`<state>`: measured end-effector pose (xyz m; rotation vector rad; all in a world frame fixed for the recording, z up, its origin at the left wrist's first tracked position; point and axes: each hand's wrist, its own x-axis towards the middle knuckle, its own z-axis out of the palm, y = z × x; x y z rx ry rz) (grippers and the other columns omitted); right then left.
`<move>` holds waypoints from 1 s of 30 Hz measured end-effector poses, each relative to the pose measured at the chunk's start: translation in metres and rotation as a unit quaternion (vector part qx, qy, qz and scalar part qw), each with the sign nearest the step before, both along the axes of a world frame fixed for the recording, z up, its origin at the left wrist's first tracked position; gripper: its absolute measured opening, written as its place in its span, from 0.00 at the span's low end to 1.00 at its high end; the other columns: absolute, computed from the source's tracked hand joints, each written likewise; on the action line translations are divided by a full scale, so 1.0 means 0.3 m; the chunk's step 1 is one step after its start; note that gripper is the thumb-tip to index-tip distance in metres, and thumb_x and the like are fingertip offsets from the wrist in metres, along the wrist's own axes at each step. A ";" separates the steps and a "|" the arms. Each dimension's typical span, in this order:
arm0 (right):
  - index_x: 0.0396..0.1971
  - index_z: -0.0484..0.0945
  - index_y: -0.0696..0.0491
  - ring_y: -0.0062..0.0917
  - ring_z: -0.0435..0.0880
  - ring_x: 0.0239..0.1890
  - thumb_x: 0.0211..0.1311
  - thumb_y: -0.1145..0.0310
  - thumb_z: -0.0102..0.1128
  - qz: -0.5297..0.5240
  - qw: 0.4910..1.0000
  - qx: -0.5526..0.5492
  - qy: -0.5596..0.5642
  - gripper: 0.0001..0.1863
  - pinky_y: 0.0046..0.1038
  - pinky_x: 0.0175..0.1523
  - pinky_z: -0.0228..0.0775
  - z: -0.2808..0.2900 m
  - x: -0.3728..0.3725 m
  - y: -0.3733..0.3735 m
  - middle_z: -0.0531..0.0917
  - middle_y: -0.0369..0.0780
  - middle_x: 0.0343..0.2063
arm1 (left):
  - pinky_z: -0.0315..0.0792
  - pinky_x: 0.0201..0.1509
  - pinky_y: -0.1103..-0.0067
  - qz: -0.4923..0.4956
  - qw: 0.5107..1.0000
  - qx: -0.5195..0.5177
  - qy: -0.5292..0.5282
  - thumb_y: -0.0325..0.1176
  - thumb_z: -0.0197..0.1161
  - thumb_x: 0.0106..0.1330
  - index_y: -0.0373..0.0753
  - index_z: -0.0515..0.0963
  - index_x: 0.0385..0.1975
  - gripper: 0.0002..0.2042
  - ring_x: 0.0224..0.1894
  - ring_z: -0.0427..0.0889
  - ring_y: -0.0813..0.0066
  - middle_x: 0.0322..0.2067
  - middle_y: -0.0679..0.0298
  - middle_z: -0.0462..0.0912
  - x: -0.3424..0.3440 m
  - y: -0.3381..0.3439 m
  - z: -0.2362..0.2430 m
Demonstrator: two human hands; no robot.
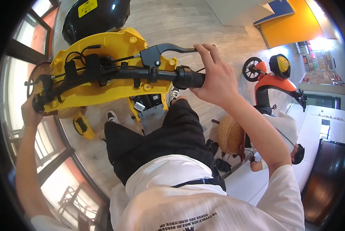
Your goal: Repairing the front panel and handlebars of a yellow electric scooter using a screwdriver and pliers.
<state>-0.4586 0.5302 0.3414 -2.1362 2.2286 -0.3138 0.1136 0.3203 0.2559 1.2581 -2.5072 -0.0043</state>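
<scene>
A black handlebar (126, 74) runs across a yellow plastic front panel (103, 41) of a scooter. My right hand (218, 79) is closed round the right grip (190, 77), its fingers reaching over the tip of the black brake lever (168, 47). At the far left my left hand (31, 111) wraps the left grip (37, 103), its fingers partly hidden. Thin black cables (78, 57) and dark straps lie over the inner side of the panel. Below the bar, between my legs, shows the scooter's open yellow and grey body (149, 109).
A glossy black case (97, 19) stands beyond the panel. An orange scooter (274, 82) is parked on the right. A person (280, 129) in a white top sits at a white counter (311, 111), near a woven stool (230, 134). Glass windows (51, 134) line the left side.
</scene>
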 end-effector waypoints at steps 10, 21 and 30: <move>0.62 0.71 0.43 0.36 0.78 0.39 0.30 0.65 0.76 0.052 0.994 -0.066 -0.071 0.48 0.38 0.47 0.75 0.003 -0.014 -0.001 0.72 0.39 0.55 | 0.76 0.36 0.66 -0.021 1.000 0.001 -0.006 0.32 0.70 0.55 0.34 0.80 0.40 0.14 0.32 0.82 0.47 0.29 0.50 0.82 0.054 -0.025 -0.004; 0.53 0.80 0.46 0.30 0.74 0.39 0.38 0.55 0.83 0.096 0.976 -0.166 -0.104 0.36 0.33 0.46 0.72 -0.011 -0.046 0.019 0.70 0.40 0.46 | 0.75 0.35 0.65 -0.028 1.000 0.001 0.000 0.25 0.65 0.53 0.35 0.77 0.35 0.10 0.31 0.80 0.45 0.27 0.50 0.80 0.048 -0.028 -0.005; 0.34 0.79 0.60 0.23 0.69 0.27 0.63 0.76 0.61 -0.044 0.963 -0.140 -0.227 0.03 0.23 0.35 0.64 0.045 0.020 0.077 0.74 0.38 0.31 | 0.76 0.36 0.65 -0.043 0.999 -0.017 -0.016 0.27 0.66 0.54 0.35 0.79 0.40 0.13 0.33 0.82 0.46 0.30 0.50 0.82 0.054 -0.039 -0.011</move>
